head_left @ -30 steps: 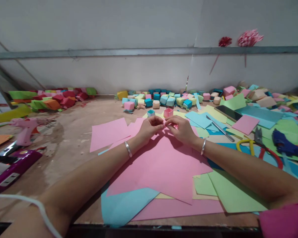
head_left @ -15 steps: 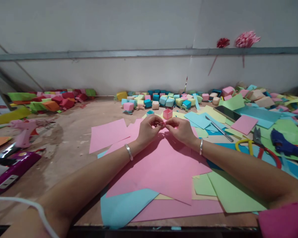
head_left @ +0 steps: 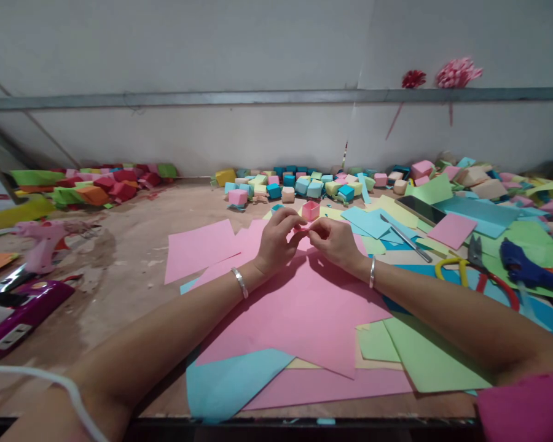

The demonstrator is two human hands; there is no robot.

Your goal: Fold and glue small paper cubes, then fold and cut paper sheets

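My left hand (head_left: 280,240) and my right hand (head_left: 334,242) meet over the middle of the table, fingertips pinched together. Between them is a small pink piece of paper (head_left: 303,231), mostly hidden by the fingers. Just behind the fingertips stands a little open pink paper box (head_left: 310,210). Beneath both hands lie large pink paper sheets (head_left: 286,313), overlapping blue, yellow and green ones. Each wrist wears a silver bangle.
Scissors (head_left: 474,270), a blue glue gun (head_left: 529,264), a pen-like cutter (head_left: 405,238) and a phone (head_left: 421,210) lie on the right. At left are a pink glue gun (head_left: 41,242) and a purple power strip (head_left: 25,316). Paper cubes (head_left: 288,194) line the wall.
The fingers have shifted slightly on the pink paper piece, the left hand turning a little and its fingertips parting somewhat from the right's. The rest stays in place.
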